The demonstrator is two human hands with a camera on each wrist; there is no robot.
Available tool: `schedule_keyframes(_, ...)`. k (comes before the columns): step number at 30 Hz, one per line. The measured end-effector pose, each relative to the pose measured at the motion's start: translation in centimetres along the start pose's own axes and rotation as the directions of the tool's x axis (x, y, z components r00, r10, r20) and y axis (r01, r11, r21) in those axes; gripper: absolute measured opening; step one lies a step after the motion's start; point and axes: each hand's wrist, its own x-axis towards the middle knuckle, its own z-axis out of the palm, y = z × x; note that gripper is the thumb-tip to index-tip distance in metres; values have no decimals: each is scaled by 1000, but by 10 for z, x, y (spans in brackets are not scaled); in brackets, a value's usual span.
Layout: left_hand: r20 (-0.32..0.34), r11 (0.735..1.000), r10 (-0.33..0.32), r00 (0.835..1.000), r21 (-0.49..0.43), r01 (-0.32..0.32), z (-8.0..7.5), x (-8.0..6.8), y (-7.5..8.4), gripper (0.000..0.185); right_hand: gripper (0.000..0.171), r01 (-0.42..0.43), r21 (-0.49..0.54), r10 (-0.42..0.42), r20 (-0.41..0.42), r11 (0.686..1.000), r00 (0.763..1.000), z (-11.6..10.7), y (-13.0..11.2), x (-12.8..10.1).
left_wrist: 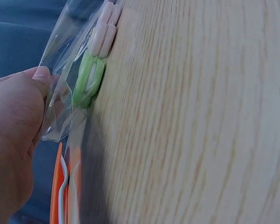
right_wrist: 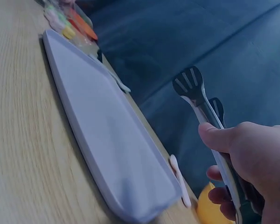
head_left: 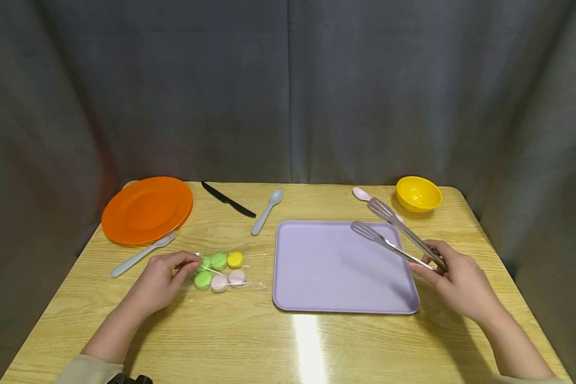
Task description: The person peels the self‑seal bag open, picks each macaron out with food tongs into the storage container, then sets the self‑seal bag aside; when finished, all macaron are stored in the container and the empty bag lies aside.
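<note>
Head view shows both forearms reaching in from the near edge over a wooden table (head_left: 249,341). The left hand (head_left: 160,280) lies low on the table at the left, fingers curled, thumb and fingertips pinching the left edge of a clear bag (head_left: 221,272) of macarons; the left wrist view shows the thumb (left_wrist: 39,77) pressed on the plastic, with a green macaron (left_wrist: 88,81) and a pink one (left_wrist: 102,37) inside. The bag lies flat on the table, just left of the tray (head_left: 336,266), apart from it.

The right hand (head_left: 453,280) is raised at the near right corner of the tray, fingers wrapped round the handle end of metal tongs (head_left: 393,234). The tongs slant up and far-left over the tray, their two slotted tips spread apart and gripping nothing. In the right wrist view the thumb (right_wrist: 219,137) lies along the tongs' upper arm.

Farther off: an orange plate (head_left: 146,209) at far left, a grey fork (head_left: 141,255) against its near rim, a black knife (head_left: 228,200), a grey spoon (head_left: 266,212), a pink spoon (head_left: 362,193) partly behind the tongs, and a yellow bowl (head_left: 418,193) at far right. The tray's surface between the bag and the tongs is bare.
</note>
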Motion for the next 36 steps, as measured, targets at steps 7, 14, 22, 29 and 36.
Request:
schedule_keyframes(7, -10, 1000, 11, 1000, 3, -11, 1, 0, 0, 14, 40, 65, 90, -72, 76, 994, 994, 11, -17, 14)
schedule_keyframes(14, -5, 1000, -2, 1000, 6, 2, 0, -1, 1, 13, 31, 117, 121, -136, 163, 986, 977, 28, -34, 26)
schedule_keyframes(22, 3, 1000, -18, 1000, -10, 18, 0, 0, 2, 12, 31, 198, 77, -211, 236, 977, 949, 50, -53, 39)
schedule_keyframes(29, 3, 999, -22, 1000, -24, 22, -1, -1, 4, 10, 35, 271, 42, -272, 281, 962, 921, 75, -77, 50)
schedule_keyframes(36, 14, 999, -25, 1000, -29, 25, -1, 0, 4, 10, 27, 366, -22, -346, 277, 930, 896, 100, -98, 57)
